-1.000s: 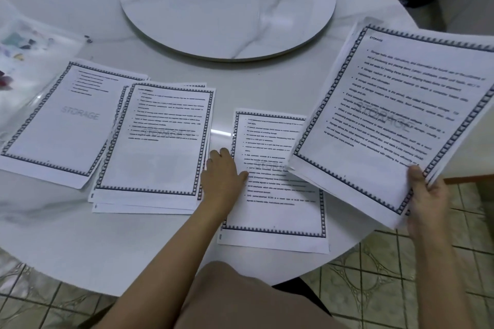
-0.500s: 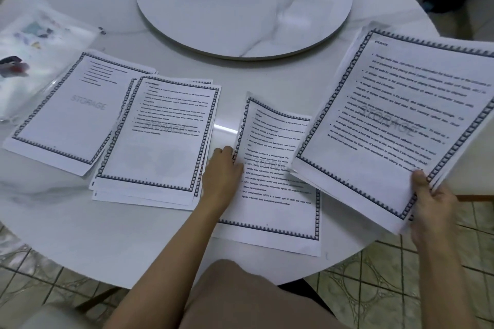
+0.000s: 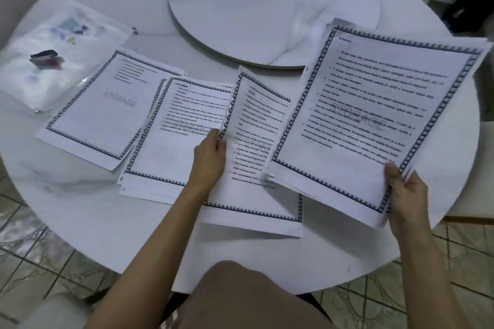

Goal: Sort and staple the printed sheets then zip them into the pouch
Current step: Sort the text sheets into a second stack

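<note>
Printed sheets with dark patterned borders lie in piles on a round white marble table (image 3: 80, 222). My left hand (image 3: 209, 156) pinches the left edge of the middle sheet (image 3: 254, 189) and lifts that edge off the table. My right hand (image 3: 406, 195) grips the lower right corner of a thick stack of sheets (image 3: 361, 125), held tilted above the table's right side. A cover sheet (image 3: 107, 112) lies at the left, with a fanned pile (image 3: 171, 147) beside it. The clear pouch (image 3: 53, 56) lies at the far left.
A round marble turntable (image 3: 267, 5) sits at the table's middle back. A small dark thing (image 3: 135, 31) lies beside the pouch. A dark bin (image 3: 470, 5) stands on the floor at the upper right. Tiled floor shows below the table edge.
My left hand went from resting flat on the middle sheet to pinching its left edge and raising it. The stack in my right hand stayed about where it was.
</note>
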Available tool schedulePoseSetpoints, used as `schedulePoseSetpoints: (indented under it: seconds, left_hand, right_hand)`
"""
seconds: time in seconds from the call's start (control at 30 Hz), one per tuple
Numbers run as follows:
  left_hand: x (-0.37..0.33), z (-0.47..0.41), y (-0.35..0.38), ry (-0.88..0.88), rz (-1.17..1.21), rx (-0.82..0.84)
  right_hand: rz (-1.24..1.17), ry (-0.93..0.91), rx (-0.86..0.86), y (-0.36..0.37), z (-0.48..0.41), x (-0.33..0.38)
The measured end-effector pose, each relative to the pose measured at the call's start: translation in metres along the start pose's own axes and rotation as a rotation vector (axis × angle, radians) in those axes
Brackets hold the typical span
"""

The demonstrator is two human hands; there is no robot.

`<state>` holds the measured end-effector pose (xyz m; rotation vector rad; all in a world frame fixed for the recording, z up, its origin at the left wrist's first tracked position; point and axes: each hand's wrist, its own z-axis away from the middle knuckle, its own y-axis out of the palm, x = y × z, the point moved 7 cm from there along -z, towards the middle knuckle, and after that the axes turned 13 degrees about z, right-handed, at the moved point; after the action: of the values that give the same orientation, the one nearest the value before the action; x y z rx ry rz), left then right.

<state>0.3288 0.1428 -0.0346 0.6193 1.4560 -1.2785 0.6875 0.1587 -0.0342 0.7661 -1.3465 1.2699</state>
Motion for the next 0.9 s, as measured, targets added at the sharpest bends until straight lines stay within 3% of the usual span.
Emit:
schedulePoseSetpoints:
  seconds: [0.37,0.9]
  left_hand:
    - [0.047,-0.044,-0.118,-0.104,-0.057,-0.156]
    - [0.093,-0.069,-0.158,-0.28,0.068,-0.017]
  right_hand:
    - [0.043,0.026,0.116,0.093,0.033,0.022]
    - [0.118,0.192,0.142,0.179,0.065,-0.008]
